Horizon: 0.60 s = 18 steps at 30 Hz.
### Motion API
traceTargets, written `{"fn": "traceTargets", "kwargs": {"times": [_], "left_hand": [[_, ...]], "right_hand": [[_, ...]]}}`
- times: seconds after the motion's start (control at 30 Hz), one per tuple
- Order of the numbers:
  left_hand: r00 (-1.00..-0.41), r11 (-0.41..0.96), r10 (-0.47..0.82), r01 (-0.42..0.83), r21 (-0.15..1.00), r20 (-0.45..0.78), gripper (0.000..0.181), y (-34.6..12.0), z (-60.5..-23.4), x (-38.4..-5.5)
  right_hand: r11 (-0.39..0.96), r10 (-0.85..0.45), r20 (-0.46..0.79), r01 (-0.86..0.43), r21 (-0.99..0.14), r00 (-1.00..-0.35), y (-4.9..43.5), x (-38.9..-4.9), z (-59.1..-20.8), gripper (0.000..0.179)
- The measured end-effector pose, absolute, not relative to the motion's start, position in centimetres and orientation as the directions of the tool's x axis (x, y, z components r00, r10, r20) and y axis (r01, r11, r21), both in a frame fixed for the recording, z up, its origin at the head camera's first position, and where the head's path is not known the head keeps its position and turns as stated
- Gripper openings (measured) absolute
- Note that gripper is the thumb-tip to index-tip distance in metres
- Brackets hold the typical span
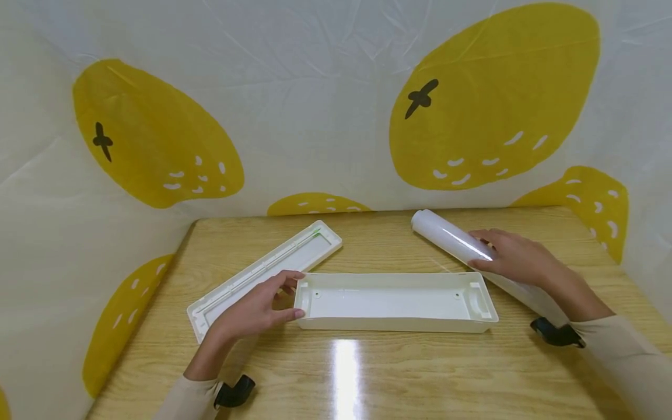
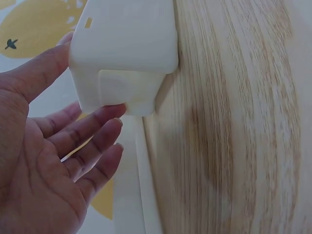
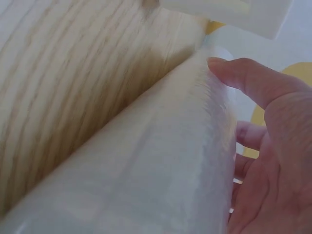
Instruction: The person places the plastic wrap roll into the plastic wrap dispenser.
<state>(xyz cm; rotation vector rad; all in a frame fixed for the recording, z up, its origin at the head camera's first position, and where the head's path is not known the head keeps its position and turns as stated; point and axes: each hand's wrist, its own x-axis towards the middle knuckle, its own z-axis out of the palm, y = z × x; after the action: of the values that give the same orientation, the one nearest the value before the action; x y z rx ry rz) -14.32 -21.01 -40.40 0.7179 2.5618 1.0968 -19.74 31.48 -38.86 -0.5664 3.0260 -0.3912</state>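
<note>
A long white open-topped box [image 1: 394, 325] sits on the wooden table, its hollow facing up. My left hand [image 1: 252, 312] holds its left end, thumb at the near corner and index finger at the far one. In the left wrist view, other fingers reach toward the end wall [image 2: 124, 90]. My right hand [image 1: 520, 259] grips a shiny roll of cling film [image 1: 454, 238], slanting on the right of the box; thumb and fingers lie on opposite sides of it. Behind my left hand lies a white lid [image 1: 286, 265] with a rail and a small green piece [image 1: 317, 231].
The wooden table [image 1: 420, 373] extends in front of the box, with a bright reflection on it. A white sheet [image 1: 315, 116] printed with yellow fruit hangs behind and at both sides. Black wrist mounts [image 1: 234, 391] are on both sleeves.
</note>
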Motion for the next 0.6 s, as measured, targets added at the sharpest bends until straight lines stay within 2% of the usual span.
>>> {"fn": "traceTargets", "kwargs": {"times": [0.2, 0.47, 0.6], "left_hand": [[-0.847, 0.598, 0.529, 0.331, 0.730, -0.049, 0.068, -20.97, -40.35, -14.36], [-0.847, 0.598, 0.529, 0.338, 0.727, -0.041, 0.069, -20.98, -40.24, -14.46], [-0.846, 0.594, 0.532, 0.342, 0.728, -0.037, 0.069, -21.00, -40.41, -14.42]], "right_hand": [[0.906, -0.357, 0.008, -0.348, -0.241, -0.934, 31.51, -19.98, -38.66, 0.074], [0.879, -0.341, -0.048, -0.300, -0.372, -0.939, 31.98, -20.64, -38.83, 0.074], [0.871, -0.342, -0.053, -0.296, -0.391, -0.938, 31.96, -20.70, -38.95, 0.073]]}}
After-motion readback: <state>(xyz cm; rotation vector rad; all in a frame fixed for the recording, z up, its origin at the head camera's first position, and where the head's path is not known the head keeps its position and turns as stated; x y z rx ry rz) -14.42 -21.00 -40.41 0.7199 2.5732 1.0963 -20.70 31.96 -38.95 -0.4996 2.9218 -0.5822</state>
